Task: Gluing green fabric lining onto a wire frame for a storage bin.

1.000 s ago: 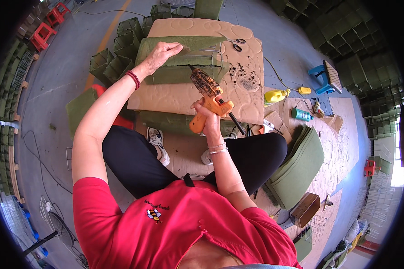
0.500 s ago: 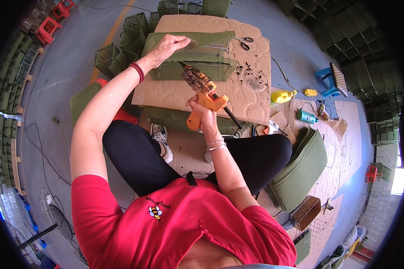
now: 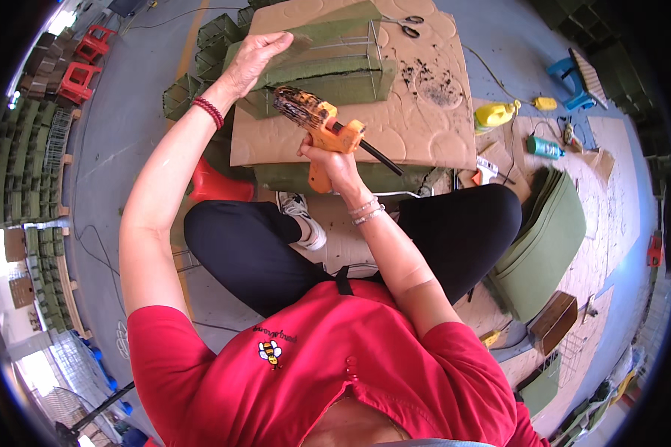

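In my right hand (image 3: 331,162) is an orange glue gun (image 3: 326,128), fingers wrapped round its handle. Dark residue crusts its front end, which points up and left, and a black stick comes out of its back. My left hand (image 3: 255,65) is closed on the left end of a green felt sheet (image 3: 343,28), part of which hides its fingertips. This sheet stands raised against a thin wire frame (image 3: 375,46). More green felt lies under the frame, with a dark line along one fold. The gun's nozzle is close to the felt's near left part, just below my left hand.
The work lies on a cardboard-topped table (image 3: 425,138) with black scraps (image 3: 423,72) and scissors (image 3: 408,28). To the right are a yellow bottle (image 3: 493,115), a green bottle (image 3: 546,147), a white-and-orange glue gun (image 3: 486,170) and stacked felt (image 3: 548,242). A red stool (image 3: 220,185) stands left of the table.
The view has shifted, so the table sits higher in it. My left hand has moved toward the felt's left end, and the glue gun has turned more to the left.
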`<state>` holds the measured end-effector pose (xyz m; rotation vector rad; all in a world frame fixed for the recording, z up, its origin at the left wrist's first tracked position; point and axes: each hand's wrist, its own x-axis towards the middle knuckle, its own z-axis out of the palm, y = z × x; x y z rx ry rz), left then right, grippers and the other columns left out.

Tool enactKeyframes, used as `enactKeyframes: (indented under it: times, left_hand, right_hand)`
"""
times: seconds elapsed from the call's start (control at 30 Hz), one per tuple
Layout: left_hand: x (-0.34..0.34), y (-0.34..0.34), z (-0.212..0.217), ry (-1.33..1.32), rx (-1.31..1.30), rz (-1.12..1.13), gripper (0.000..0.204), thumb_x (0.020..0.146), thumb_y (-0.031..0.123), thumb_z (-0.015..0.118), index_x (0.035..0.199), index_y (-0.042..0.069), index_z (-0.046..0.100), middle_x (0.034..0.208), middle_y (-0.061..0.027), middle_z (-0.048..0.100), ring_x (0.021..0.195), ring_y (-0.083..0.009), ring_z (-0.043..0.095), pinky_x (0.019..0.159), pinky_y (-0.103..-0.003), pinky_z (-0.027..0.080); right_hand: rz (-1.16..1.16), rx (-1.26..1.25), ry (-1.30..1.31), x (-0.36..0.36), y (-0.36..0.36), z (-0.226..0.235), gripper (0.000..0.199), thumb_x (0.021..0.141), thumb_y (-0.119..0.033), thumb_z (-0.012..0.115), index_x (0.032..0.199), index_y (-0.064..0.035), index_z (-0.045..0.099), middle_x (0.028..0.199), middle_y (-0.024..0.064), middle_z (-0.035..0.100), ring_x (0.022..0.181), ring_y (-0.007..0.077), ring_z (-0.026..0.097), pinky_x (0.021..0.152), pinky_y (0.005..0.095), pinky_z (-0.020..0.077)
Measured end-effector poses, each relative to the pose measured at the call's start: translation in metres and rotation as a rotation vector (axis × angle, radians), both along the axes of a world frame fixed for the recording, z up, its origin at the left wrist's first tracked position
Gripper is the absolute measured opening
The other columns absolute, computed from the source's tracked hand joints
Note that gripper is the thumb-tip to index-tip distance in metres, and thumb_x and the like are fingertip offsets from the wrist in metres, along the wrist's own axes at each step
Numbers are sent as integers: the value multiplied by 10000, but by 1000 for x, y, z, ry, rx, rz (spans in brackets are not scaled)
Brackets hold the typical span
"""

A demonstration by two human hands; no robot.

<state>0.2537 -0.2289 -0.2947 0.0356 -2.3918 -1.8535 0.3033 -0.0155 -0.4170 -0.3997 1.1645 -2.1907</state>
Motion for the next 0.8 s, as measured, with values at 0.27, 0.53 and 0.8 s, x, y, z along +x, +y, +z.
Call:
enactKeyframes:
  times: [0.27, 0.53, 0.8]
  left_hand:
    - [-5, -13, -5, -21, 5, -3, 434, 916, 337, 590, 1208, 16, 593, 1213, -50, 600, 1195, -110, 453, 1115, -346, 185]
    - [-6, -16, -5, -11, 39, -8, 414, 910, 341, 601, 1193, 38, 609, 1204, -19, 602, 1170, -92, 454, 1116, -350, 164]
    - [-7, -17, -7, 3, 86, -16, 422, 905, 354, 606, 1194, 47, 610, 1193, -15, 606, 1176, -91, 446, 1119, -353, 147]
  right_hand:
    - [50, 35, 49, 6, -17, 0, 206, 730, 15, 633, 916, -35, 559, 838, 26, 584, 807, 125, 580, 758, 273, 480]
    - [55, 28, 31, 12, -28, -4, 232, 687, -36, 692, 897, -33, 592, 809, 4, 614, 779, 105, 592, 725, 261, 482]
    - [72, 95, 96, 13, -34, -8, 259, 688, -55, 698, 925, -33, 595, 827, 8, 626, 804, 103, 602, 745, 258, 484]
